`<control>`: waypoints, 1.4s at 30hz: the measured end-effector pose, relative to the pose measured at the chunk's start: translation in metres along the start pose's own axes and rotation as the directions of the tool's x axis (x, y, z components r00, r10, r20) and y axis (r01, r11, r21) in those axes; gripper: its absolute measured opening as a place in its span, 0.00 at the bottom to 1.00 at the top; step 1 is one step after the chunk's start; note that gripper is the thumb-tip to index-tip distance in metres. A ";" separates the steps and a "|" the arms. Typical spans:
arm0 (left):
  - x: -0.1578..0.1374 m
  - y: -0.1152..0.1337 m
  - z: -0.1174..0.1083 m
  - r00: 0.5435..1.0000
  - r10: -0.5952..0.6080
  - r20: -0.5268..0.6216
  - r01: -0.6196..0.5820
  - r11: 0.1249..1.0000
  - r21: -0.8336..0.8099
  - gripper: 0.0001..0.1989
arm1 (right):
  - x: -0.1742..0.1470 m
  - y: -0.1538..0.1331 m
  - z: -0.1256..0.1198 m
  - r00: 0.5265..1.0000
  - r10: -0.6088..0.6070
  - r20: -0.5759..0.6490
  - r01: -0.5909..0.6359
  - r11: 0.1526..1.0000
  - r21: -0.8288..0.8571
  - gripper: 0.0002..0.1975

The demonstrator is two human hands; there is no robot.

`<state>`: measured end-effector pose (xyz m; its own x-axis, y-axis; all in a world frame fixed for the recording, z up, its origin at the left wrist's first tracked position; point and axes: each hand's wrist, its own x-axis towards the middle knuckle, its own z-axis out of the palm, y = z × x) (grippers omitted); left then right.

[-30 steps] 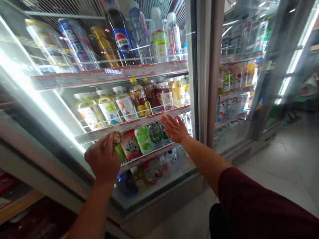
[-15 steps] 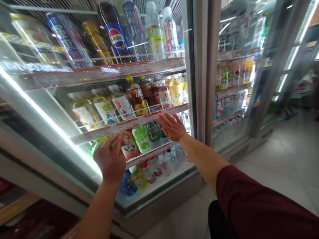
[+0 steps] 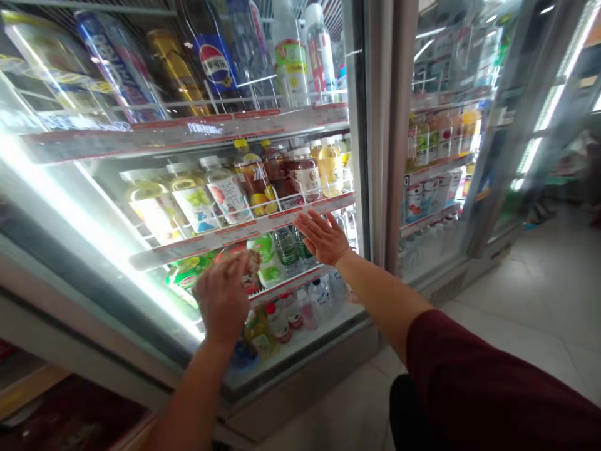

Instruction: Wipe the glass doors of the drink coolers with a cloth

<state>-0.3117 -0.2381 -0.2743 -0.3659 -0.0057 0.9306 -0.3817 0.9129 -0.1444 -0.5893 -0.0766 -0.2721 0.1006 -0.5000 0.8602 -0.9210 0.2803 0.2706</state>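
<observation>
The cooler's glass pane (image 3: 331,316) is smooth and glossy, throwing back streaks of light, and its grey metal frame (image 3: 379,144) shows a dull sheen. Behind it, the shelf-edge strip (image 3: 230,233) is glossy plastic, the tall blue can (image 3: 117,66) is shiny metal, and the yellow-capped bottles (image 3: 253,175) are smooth, clear plastic with bright highlights. The brown wad (image 3: 254,263) in the left hand (image 3: 224,297) appears rough and matt, probably cloth, though blur prevents certainty; the maroon sleeve (image 3: 479,376) is matt cloth, and the floor tiles (image 3: 521,319) are smooth with a faint shine.
</observation>
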 end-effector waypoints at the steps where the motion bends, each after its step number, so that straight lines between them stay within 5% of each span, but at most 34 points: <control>1: 0.020 -0.005 -0.003 0.996 -0.043 -0.076 0.044 0.999 0.010 0.21 | 0.000 0.000 0.000 1.000 -0.002 -0.007 0.002 1.000 -0.001 0.37; 3: 0.043 -0.010 -0.005 0.981 -0.089 -0.175 0.092 0.996 0.009 0.20 | 0.000 0.000 -0.001 1.000 -0.004 -0.020 0.004 1.000 -0.002 0.36; 5: 0.033 -0.003 -0.002 0.978 -0.108 -0.180 0.108 0.994 -0.008 0.20 | 0.000 -0.001 -0.001 1.000 -0.004 -0.017 0.004 1.000 -0.001 0.34; 10: -0.060 0.031 0.015 0.984 0.102 0.145 -0.087 0.991 -0.106 0.29 | 0.002 -0.002 -0.003 1.000 0.006 0.016 -0.006 1.000 -0.002 0.33; 12: -0.068 0.032 0.014 0.969 0.161 0.190 -0.137 0.982 -0.133 0.32 | 0.003 -0.001 -0.003 1.000 0.004 0.028 -0.004 1.000 -0.003 0.33; 18: 0.029 0.003 0.000 0.996 -0.054 -0.071 0.053 0.998 -0.017 0.24 | 0.002 0.000 -0.002 1.000 -0.008 -0.003 0.008 1.000 -0.016 0.34; 21: 0.030 0.013 0.004 0.986 -0.082 -0.146 0.081 0.997 -0.013 0.23 | 0.001 0.000 0.000 0.999 -0.015 -0.035 0.015 1.000 -0.006 0.35; 24: -0.020 0.037 0.015 0.999 0.035 -0.021 -0.036 0.999 -0.029 0.24 | 0.002 0.000 0.001 0.998 -0.022 -0.062 0.021 1.000 -0.013 0.34; 27: -0.053 0.048 0.021 0.959 0.204 0.199 -0.194 0.979 -0.070 0.28 | 0.002 0.000 0.001 0.994 -0.040 -0.097 0.036 0.998 -0.048 0.32; 29: -0.040 0.042 0.017 0.959 0.193 0.208 -0.182 0.981 -0.073 0.28 | 0.002 0.000 0.001 0.993 -0.047 -0.110 0.041 0.997 -0.059 0.32; 32: 0.017 0.022 0.005 0.999 0.034 0.027 -0.032 0.999 -0.040 0.24 | 0.001 0.000 0.001 0.996 -0.033 -0.085 0.030 0.999 -0.037 0.34; 35: 0.055 0.011 0.000 0.987 -0.094 -0.128 0.090 0.995 -0.039 0.21 | 0.000 0.001 0.001 0.999 -0.016 -0.035 0.015 1.000 -0.008 0.35; 38: 0.029 0.023 0.007 0.988 -0.097 -0.123 0.091 0.994 -0.055 0.23 | 0.000 0.001 0.001 1.000 -0.012 -0.017 0.012 1.000 -0.007 0.35; 42: -0.033 0.045 0.021 0.993 0.107 0.043 -0.100 0.984 -0.147 0.27 | 0.001 0.000 0.000 0.999 -0.016 -0.040 0.014 0.999 -0.045 0.32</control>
<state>-0.3341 -0.2055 -0.3186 -0.4411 0.0746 0.8943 -0.2142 0.9590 -0.1856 -0.5893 -0.0768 -0.2710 0.1304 -0.4714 0.8722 -0.9014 0.3100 0.3023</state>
